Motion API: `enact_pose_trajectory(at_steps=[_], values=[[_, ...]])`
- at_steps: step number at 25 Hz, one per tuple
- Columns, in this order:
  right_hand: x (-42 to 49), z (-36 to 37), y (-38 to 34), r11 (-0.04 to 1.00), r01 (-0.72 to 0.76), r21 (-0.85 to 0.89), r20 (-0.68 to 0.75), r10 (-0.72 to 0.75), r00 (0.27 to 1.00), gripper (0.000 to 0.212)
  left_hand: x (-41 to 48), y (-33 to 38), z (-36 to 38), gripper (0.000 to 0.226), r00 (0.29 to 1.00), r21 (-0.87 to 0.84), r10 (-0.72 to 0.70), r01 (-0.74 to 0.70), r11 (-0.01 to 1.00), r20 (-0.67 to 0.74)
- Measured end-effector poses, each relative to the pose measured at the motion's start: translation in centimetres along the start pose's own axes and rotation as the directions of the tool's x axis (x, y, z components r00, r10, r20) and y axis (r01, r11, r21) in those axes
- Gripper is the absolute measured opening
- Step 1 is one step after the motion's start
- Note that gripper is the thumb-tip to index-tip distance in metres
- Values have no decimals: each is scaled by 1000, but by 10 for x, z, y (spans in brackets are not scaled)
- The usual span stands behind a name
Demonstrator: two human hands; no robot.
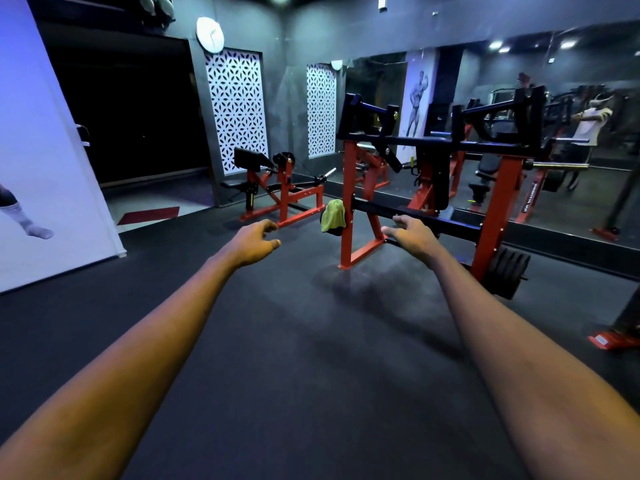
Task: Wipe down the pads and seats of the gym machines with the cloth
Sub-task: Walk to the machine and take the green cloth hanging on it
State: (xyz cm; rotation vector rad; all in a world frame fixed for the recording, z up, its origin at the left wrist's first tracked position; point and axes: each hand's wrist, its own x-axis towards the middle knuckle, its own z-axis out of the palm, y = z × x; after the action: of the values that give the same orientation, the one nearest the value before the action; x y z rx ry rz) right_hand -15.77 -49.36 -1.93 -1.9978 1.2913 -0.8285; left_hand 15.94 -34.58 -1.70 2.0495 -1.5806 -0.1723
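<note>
A yellow-green cloth hangs over a round black pad on the left end of a red-and-black gym machine in the middle of the room. Both my arms stretch forward over the dark floor. My left hand hovers left of the cloth, fingers loosely curled, holding nothing. To the right of the cloth my right hand is in front of the machine's low black bar, fingers relaxed and empty. Further back stands a smaller red machine with a black seat and a black pad.
A mirror wall runs along the right behind the machine. Black weight plates lean at its right foot. A red frame foot lies at the far right. A white poster wall stands on the left. Dark rubber floor spreads below me.
</note>
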Motion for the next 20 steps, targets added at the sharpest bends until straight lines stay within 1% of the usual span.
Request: enact_pose_trajectory(at_steps=[3, 7, 10, 14, 17, 20], values=[[65, 17, 8, 1000, -7, -17, -2, 7, 1000, 66, 69, -23, 12, 51, 1000, -5, -5, 5, 1000, 16], [170, 52, 8, 998, 5, -56, -15, -5, 1000, 62, 181, -59, 23, 49, 999, -36, 30, -31, 999, -19], [248, 79, 5, 993, -8, -118, 5, 9, 1000, 65, 263, -91, 31, 52, 1000, -34, 13, -12, 999, 13], [337, 110, 12, 994, -26, -111, 16, 28, 999, 66, 355, -122, 43, 52, 1000, -64, -8, 9, 998, 22], [415, 138, 25, 991, -47, -123, 27, 50, 998, 64, 428, -149, 65, 52, 998, -46, -19, 22, 999, 63], [498, 157, 35, 990, -59, -128, 38, 64, 997, 64, 503, -173, 80, 52, 997, -34, -24, 27, 999, 69]])
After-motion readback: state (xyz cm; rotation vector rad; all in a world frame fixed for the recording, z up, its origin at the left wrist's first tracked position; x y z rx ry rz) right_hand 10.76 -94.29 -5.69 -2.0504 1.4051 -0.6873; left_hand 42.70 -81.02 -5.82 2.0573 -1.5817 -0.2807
